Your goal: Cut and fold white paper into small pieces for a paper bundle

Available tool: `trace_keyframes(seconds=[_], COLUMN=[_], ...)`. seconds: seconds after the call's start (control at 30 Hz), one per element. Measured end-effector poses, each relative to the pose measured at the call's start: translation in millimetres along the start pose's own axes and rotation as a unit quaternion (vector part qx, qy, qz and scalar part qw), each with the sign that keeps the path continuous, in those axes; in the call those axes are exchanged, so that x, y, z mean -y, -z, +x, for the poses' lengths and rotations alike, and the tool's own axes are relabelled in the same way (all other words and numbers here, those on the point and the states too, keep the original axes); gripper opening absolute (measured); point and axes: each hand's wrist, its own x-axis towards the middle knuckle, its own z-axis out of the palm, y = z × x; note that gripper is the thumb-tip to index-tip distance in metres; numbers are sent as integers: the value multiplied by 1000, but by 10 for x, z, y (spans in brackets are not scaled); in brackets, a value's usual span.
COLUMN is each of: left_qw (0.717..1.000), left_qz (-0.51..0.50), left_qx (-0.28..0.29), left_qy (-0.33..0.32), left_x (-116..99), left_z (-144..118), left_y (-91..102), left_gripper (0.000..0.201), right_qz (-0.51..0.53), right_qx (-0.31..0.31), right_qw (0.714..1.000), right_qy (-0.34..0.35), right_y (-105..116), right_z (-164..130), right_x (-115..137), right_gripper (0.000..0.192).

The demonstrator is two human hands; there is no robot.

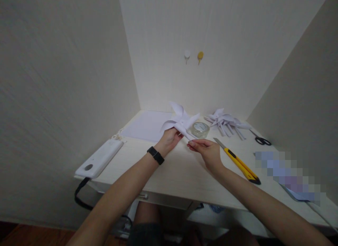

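I hold a white paper pinwheel above the pale desk. My left hand, with a black band on the wrist, grips the pinwheel just under its blades. My right hand pinches the lower end of its white stick between thumb and fingers. A roll of clear tape lies just behind the pinwheel. A yellow utility knife with its blade out lies just right of my right hand.
A pile of finished white pinwheels lies at the back right, with black scissors beside it. White paper sheets lie at the back left. A white power strip sits on the left edge. Two hooks are on the wall.
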Motion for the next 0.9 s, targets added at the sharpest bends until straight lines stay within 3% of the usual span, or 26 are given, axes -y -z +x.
trace_keyframes(seconds=[0.13,0.23,0.33,0.4,0.5,0.63,0.9], left_qw=[999,998,992,983,970,956,913], left_qz=[29,62,128,184,241,288,394], left_qx=[-9,-6,-3,1,22,57,73], left_qy=[12,-5,-19,-21,-24,-29,-78], left_x=[-28,-20,40,98,169,182,126], left_z=[7,-7,-43,-79,-139,-206,-274], left_y=[22,15,-1,-14,-43,-96,-179], left_gripper=[16,15,15,14,12,9,13], right_qz=[-52,-176,-321,-376,-414,-430,-422], right_qx=[39,1,-51,-52,-50,-50,-34], right_qw=[997,973,895,839,792,777,779], right_qy=[36,146,305,391,446,456,463], right_y=[123,245,315,324,316,325,334], right_z=[69,122,156,164,171,184,181], right_x=[21,48,91,115,114,70,88], right_gripper=[51,41,28,23,18,14,14])
